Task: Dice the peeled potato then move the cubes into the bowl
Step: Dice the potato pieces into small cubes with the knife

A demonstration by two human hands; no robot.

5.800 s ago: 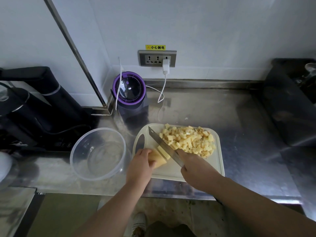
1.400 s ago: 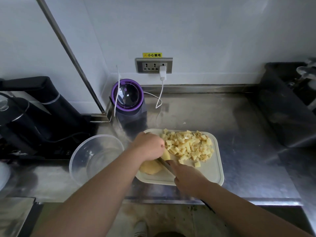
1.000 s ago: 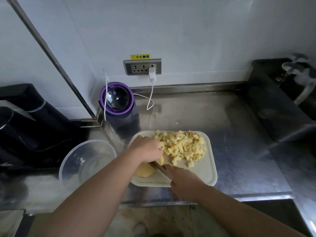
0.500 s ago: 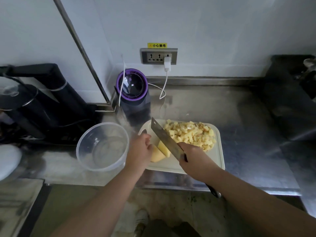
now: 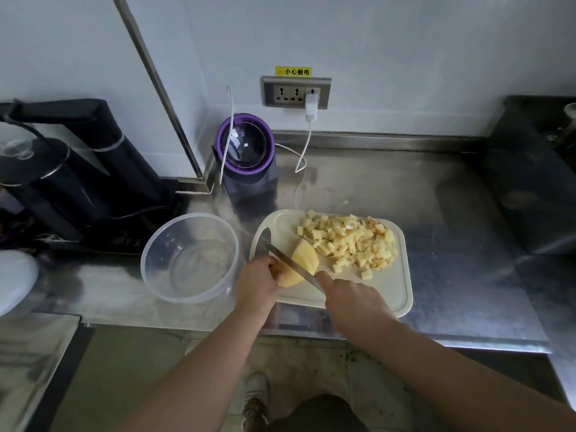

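Potato remnant lay on white cutting board, left end | left hand curled over it, pinning | right hand gripped knife, blade apparently mid-slice | diced cubes heaped just beside | clear plastic bowl held nothing; transfer pending

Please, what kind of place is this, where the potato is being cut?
Probably a kitchen, perhaps a commercial one: a stainless steel counter, a cutting board holding diced potato, and a purple-rimmed appliance near a wall socket.
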